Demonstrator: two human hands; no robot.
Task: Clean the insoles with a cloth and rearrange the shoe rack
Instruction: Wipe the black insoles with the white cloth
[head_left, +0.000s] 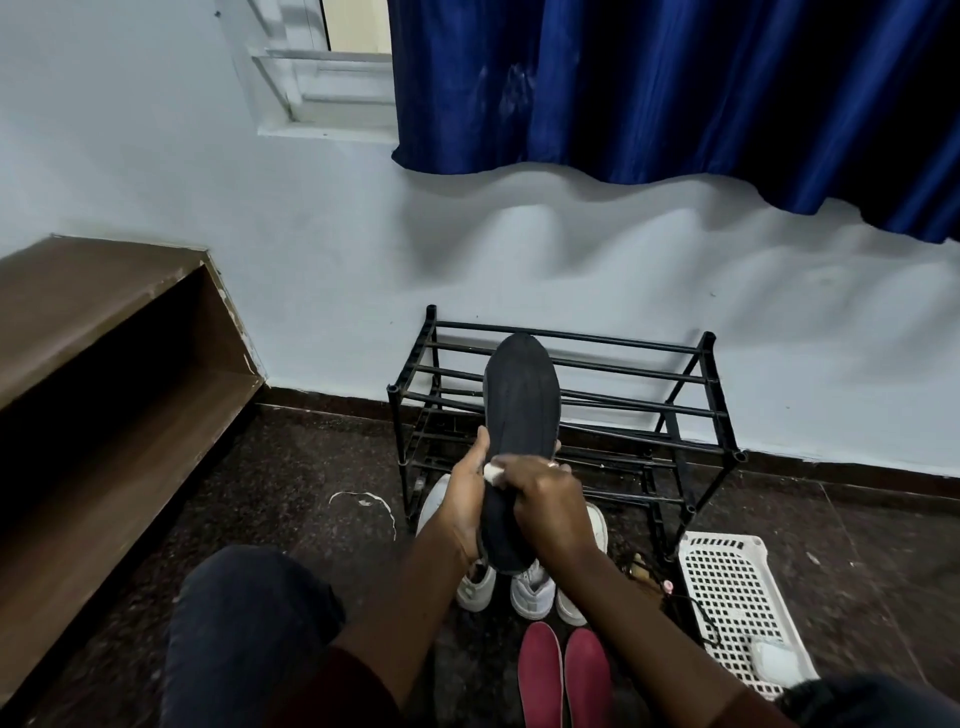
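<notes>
Item: dark fabric insole (522, 395), upright before black metal shoe rack (691, 410): left hand (467, 499) grips it, right hand (553, 512) pinches small white cloth (491, 472) against it; hard rubbing could buckle it free.

The shoe rack (566, 410) stands against the wall (311, 260) below the curtain (675, 93), with a low shelf unit (104, 364) well off to its left. In front of the rack an insole (519, 415) stands upright, the left hand (467, 499) gripping its left edge and the right hand (550, 509) holding a cloth (491, 472) against its lower part. On the floor beneath the hands sit shoes (530, 592), a pair of insoles (563, 675) lies side by side nearer the person, and a basket (737, 597) lies to the right — just beside the rack's right legs, with what may be a small object in its near corner.
</notes>
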